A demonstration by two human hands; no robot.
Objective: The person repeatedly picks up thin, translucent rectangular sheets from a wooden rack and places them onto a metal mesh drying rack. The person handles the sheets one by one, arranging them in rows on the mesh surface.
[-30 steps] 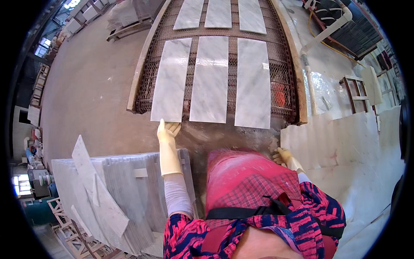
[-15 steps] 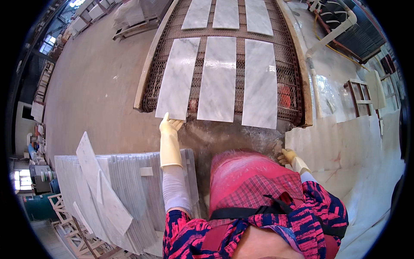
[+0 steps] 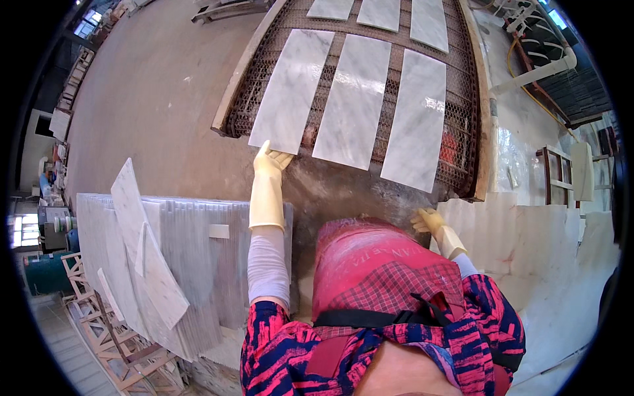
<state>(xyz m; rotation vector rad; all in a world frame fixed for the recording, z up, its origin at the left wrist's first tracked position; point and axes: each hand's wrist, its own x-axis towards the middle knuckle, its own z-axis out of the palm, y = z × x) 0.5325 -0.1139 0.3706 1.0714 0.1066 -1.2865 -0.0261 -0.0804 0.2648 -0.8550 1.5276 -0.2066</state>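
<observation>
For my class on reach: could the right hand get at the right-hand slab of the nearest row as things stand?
Probably yes: the right hand looks empty, and nothing visible stands between it and the near end of the slab, though the true gap is hard to judge.

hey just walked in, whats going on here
A person in yellow gloves stands at the end of a mesh belt. The left hand is at the near end of the left slab, though how firm its hold is can't be told. The right hand holds nothing visible. The middle slab and right slab lie alongside on the belt. A stack of slabs stands at the person's left.
</observation>
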